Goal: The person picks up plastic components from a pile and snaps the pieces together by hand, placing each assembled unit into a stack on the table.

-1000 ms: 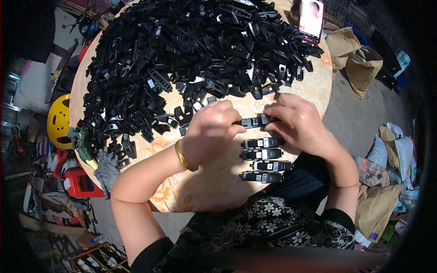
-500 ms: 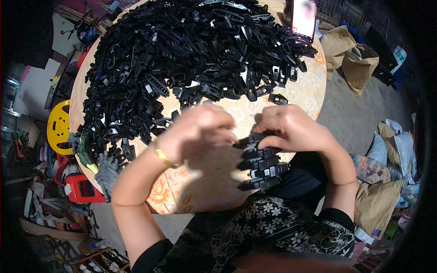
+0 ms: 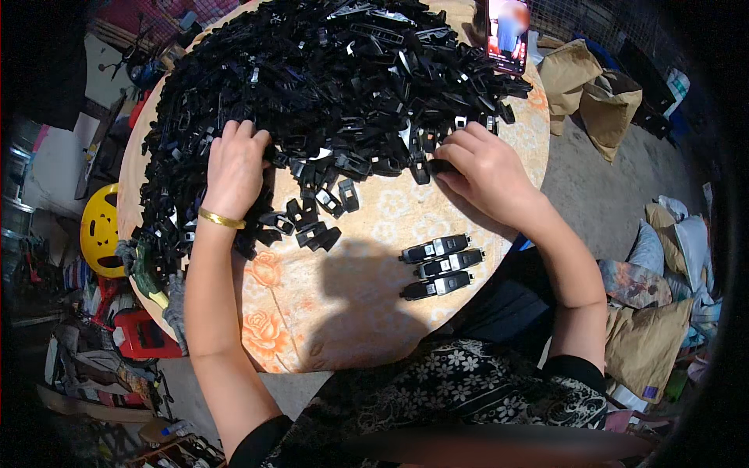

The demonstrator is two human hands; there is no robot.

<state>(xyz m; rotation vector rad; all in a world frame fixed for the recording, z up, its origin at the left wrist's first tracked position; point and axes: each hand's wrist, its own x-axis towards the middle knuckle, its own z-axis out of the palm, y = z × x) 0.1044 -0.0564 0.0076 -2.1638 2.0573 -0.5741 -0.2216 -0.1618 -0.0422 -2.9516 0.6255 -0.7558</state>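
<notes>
A large heap of small black plastic parts [image 3: 335,86], some with silvery faces, covers the far side of the round table. My left hand [image 3: 236,168], a gold bangle at its wrist, reaches into the heap's near left part. Its fingers curl down among the parts, and the fingertips are partly hidden. At the heap's right edge, my right hand [image 3: 485,170] has bent fingers and thumb around a dark part, mostly hidden by the hand. Nearer me, three black plastic parts [image 3: 441,265] lie side by side, apart from both hands. Several loose parts [image 3: 312,226] lie between the hands.
A patterned cloth [image 3: 367,300] covers the table. A lit phone [image 3: 507,39] stands at the far right edge. Grey and green gloves [image 3: 148,269] hang at the left edge. Paper sacks [image 3: 612,109] stand on the floor to the right; a yellow wheel-like disc [image 3: 101,230] is left.
Both hands have moved away from me to the heap, the right one leaving the row of parts near me. That row has fewer parts. Several loose parts now lie in front of the heap.
</notes>
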